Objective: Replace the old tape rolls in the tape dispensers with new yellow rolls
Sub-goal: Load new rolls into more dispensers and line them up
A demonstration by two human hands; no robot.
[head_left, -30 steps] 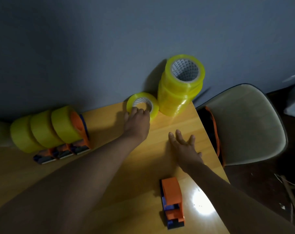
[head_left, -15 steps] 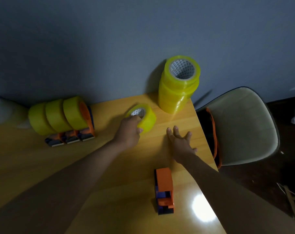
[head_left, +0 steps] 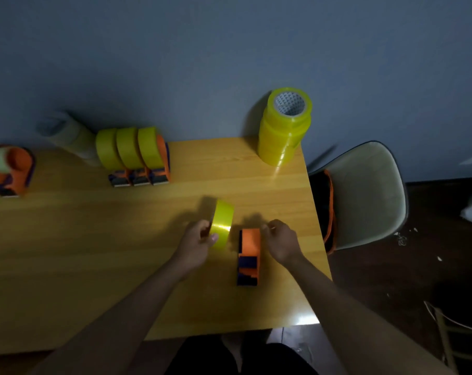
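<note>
Left hand (head_left: 196, 243): curled round a yellow tape roll (head_left: 222, 224), thumb on the near part of its shiny outer band, the other fingers behind its left face.
Yellow tape roll: on edge, lifted or just touching the wooden table (head_left: 94, 266); which one cannot be told. Its core axis runs roughly left to right, tipped a little, so the flat faces look left and right and the tread faces the camera. It stands just past the left fingertips and just left of the empty dispenser.
Right hand (head_left: 282, 243): fingers loosely bent, their tips at the far right corner of the orange dispenser (head_left: 249, 257). The frame is blurred here, so they seem to touch or pinch its top edge, but a firm hold cannot be told.
Orange dispenser: no roll in it; its long axis runs away from the person, orange hood at the far end beside the right fingertips, blue and orange stepped end nearest the body. It sits between the two hands, nearer the right.
Beyond the fingers: a stack of yellow rolls (head_left: 284, 128) upright at the table's far right corner, hollow cores pointing up.
Far left of the fingers: three loaded dispensers (head_left: 137, 158) side by side with yellow rolls on edge; another dispenser (head_left: 11, 169) at the left edge carries a pale roll.
Right of the table: a pale chair (head_left: 370, 196).
</note>
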